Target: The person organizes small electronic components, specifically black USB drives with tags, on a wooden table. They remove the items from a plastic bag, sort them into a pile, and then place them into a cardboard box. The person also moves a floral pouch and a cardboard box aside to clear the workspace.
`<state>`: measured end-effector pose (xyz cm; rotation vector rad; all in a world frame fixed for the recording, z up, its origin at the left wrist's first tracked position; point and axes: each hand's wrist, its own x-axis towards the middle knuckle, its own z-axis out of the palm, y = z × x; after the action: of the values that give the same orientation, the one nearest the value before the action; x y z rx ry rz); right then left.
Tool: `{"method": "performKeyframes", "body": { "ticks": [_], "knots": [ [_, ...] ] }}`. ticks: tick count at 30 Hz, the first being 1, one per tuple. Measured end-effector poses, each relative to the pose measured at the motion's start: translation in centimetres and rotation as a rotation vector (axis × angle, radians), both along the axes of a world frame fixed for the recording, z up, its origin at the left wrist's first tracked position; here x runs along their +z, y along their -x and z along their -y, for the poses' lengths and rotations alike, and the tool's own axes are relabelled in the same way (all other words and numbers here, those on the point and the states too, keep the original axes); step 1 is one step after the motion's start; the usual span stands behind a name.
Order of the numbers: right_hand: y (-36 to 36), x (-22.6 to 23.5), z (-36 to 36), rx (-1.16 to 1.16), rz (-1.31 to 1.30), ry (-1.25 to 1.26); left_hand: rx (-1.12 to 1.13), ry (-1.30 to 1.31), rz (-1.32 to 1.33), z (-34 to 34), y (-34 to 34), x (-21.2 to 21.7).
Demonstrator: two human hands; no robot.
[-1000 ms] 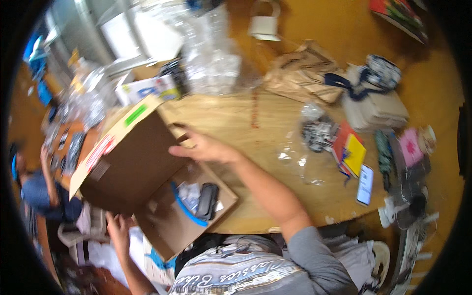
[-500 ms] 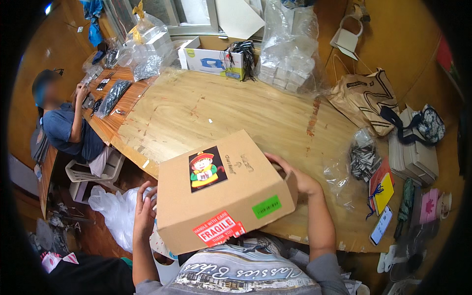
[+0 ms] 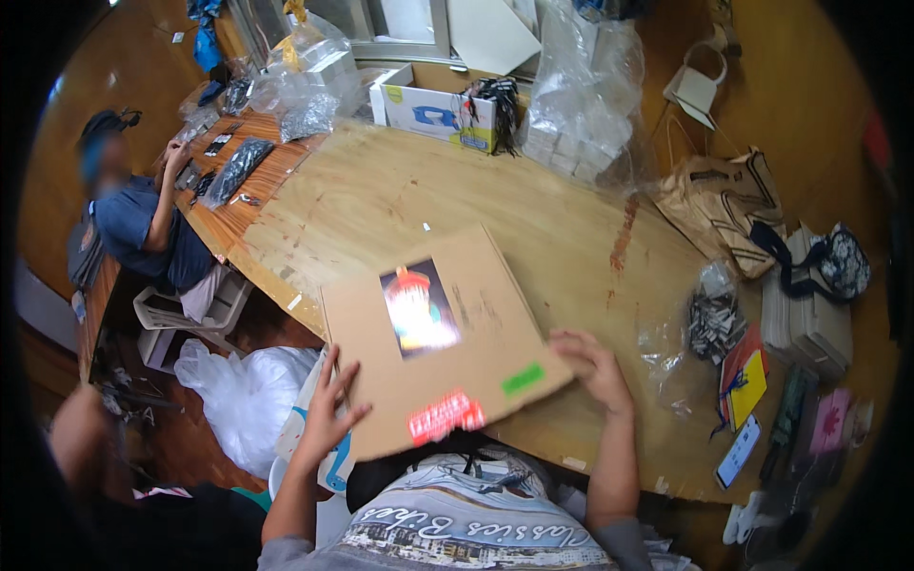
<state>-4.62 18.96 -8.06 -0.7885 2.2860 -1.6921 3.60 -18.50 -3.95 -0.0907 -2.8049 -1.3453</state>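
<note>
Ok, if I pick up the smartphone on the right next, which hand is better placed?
Your right hand, most likely: it is at the right edge of the cardboard box, nearer the smartphone. Your left hand is at the left edge, with the box between it and the smartphone.

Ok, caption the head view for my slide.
Left hand and right hand frame a stickered cardboard box overhanging the edge of a wooden table.

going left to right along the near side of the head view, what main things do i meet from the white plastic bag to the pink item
White plastic bag → left hand → cardboard box → right hand → phone → pink item.
</note>
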Motion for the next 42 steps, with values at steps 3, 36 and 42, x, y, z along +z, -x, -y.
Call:
{"method": "performKeyframes", "body": {
  "ticks": [3,36,42],
  "knots": [
    [1.0,-0.8,2.4,-0.159,0.018,0.009,-0.023,0.124,-0.015,1.1,3.8,0.5],
    [-2.6,-2.5,11.6,-0.818,0.315,1.310,-0.537,0.715,0.260,-9.4,28.8,1.7],
    [-2.6,-2.5,12.0,-0.825,0.242,1.342,-0.518,0.758,0.305,-9.9,28.5,2.5]
  ]
}}
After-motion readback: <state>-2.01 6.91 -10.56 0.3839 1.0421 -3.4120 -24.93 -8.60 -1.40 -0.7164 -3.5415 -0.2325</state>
